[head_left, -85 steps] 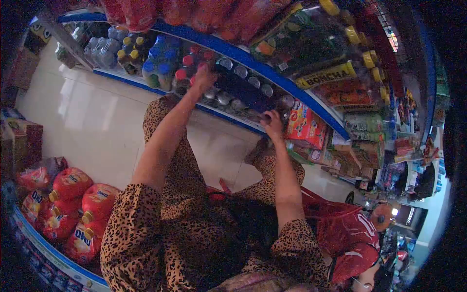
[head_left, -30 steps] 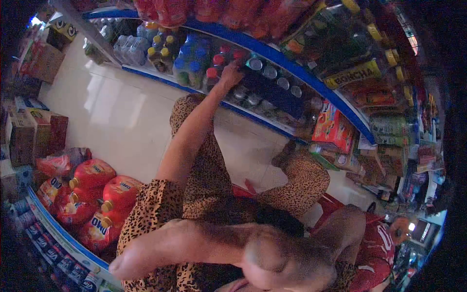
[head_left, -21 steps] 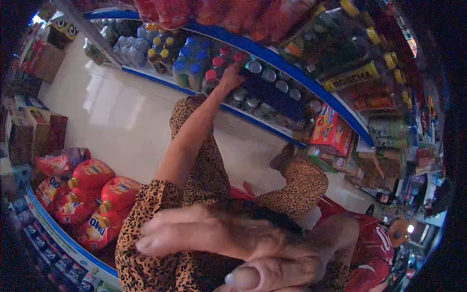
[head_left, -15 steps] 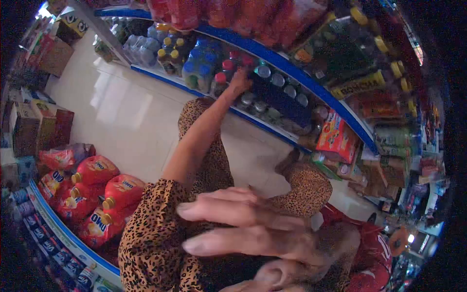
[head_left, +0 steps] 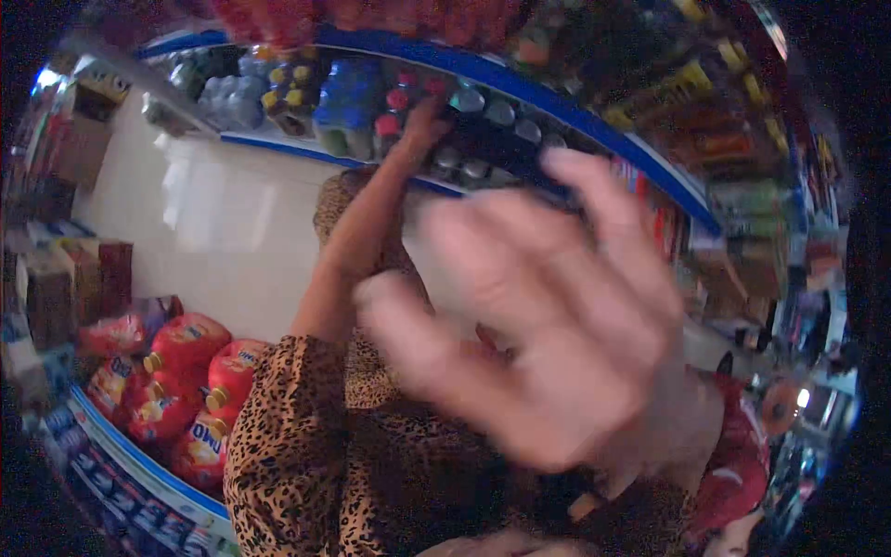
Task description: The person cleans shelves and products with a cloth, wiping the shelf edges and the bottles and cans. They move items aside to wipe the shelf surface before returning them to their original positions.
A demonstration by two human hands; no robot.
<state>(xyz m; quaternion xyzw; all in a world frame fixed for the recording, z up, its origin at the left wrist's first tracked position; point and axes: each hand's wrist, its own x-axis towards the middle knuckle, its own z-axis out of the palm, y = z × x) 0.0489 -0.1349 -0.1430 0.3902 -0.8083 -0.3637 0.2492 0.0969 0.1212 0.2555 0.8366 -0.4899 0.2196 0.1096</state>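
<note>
My left hand (head_left: 424, 128) reaches out to the low shelf, between red-capped bottles (head_left: 388, 125) and a dark blue pack (head_left: 487, 139) beside metal-topped cans (head_left: 501, 113). Its fingers look bent and bunched at the pack's edge. What they grip, if anything, I cannot make out. Close in front of the camera, my right hand (head_left: 548, 316) is large and smeared by motion. Its fingers are spread, with nothing seen in them. It covers part of the floor, the shelf front and my leopard-print clothes (head_left: 297, 436).
Blue-capped bottles (head_left: 345, 111) stand in a pack left of my reaching hand. Red detergent jugs (head_left: 190, 339) fill the lower-left shelf, and cardboard boxes (head_left: 79, 278) stand at the left. A person in a red garment (head_left: 742, 464) is close at the lower right.
My right hand has risen and spread its fingers, having pointed left lower down before. My left hand stays at the same spot on the shelf. The view has shifted slightly.
</note>
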